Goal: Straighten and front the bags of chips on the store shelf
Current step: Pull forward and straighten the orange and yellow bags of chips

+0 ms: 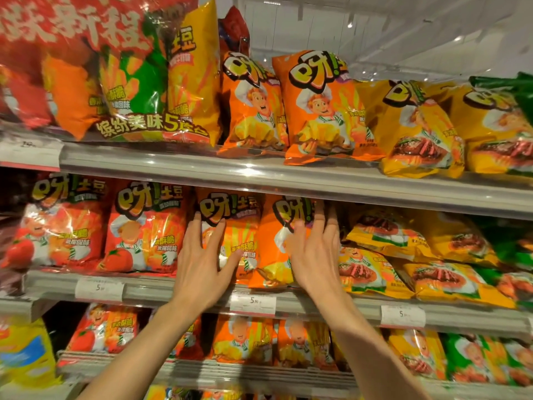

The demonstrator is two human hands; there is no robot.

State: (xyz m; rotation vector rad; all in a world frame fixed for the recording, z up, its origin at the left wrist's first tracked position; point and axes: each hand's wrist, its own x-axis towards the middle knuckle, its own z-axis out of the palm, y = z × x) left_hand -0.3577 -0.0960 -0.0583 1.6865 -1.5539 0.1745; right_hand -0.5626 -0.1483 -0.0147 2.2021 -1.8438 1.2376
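Two orange chip bags stand side by side in the middle of the middle shelf (184,287). My left hand (202,261) lies flat with spread fingers on the front of the left orange bag (233,215). My right hand (314,255) lies flat with straight fingers on the right orange bag (277,255), which leans slightly. Neither hand grips anything. To the left stand two red tomato bags (144,226). To the right, yellow steak-flavour bags (383,235) lie tilted and piled on each other.
The upper shelf (288,174) carries a large multipack (129,82), orange bags (317,108) and yellow bags (418,125). The lower shelf holds red, orange, yellow and green bags (242,339). Price tags (252,303) hang on the shelf rail.
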